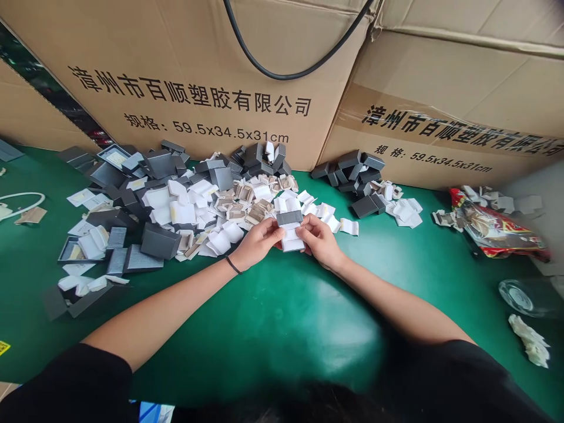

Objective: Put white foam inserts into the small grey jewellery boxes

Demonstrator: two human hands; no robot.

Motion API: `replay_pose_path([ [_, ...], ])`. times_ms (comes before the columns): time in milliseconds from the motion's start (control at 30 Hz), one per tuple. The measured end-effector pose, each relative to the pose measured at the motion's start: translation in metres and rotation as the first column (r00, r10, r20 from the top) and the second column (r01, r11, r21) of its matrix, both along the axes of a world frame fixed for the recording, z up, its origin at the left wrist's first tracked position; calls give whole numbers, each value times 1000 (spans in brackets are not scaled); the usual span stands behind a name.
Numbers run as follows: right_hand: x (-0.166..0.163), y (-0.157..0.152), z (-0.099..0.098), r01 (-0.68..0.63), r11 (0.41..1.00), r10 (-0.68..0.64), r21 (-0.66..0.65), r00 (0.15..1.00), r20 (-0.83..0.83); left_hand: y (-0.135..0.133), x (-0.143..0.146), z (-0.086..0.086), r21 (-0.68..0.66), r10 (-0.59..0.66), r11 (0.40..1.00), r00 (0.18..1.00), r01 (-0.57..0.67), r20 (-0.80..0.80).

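Note:
Between both hands is a small box (291, 231), dark grey at its top with white card showing below. My left hand (259, 239) pinches its left side, thumb on the front. On the right side, my right hand (321, 239) grips it the same way. The fingers behind the box are partly hidden. Just beyond the hands lies a heap of folded white card pieces (194, 202) and brownish ones (251, 202). Dark grey small boxes (161, 239) are piled to the left, some of them open.
Large cardboard cartons (198, 53) stand along the back of the green table (273, 329), with a black cable (282, 76) hanging before them. More dark boxes (352, 170) lie back right. At the right are a red packet (497, 229), a glass (520, 296) and crumpled tissue (531, 341).

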State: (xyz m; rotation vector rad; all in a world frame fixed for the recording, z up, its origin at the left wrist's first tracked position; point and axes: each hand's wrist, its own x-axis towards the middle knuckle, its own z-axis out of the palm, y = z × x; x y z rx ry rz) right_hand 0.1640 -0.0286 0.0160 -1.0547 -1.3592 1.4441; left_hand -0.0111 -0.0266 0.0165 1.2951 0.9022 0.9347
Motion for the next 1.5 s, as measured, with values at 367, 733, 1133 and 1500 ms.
replay_pose_path([
  [367,-3,-1,-3,0,998,0,-66,1000,5,-5,1,2,-56,-34,998,997,29,-74],
  [733,-7,-9,5,-27,988,34,-151,998,44,-10,2,4,15,33,999,987,-31,-159],
  [1133,-10,-11,1,-131,986,126,-103,990,-60,-11,3,0,30,84,996,994,-82,-76],
  [1500,-9,-11,1,-124,986,125,-110,992,5,-10,3,1,46,70,997,984,-63,-165],
])
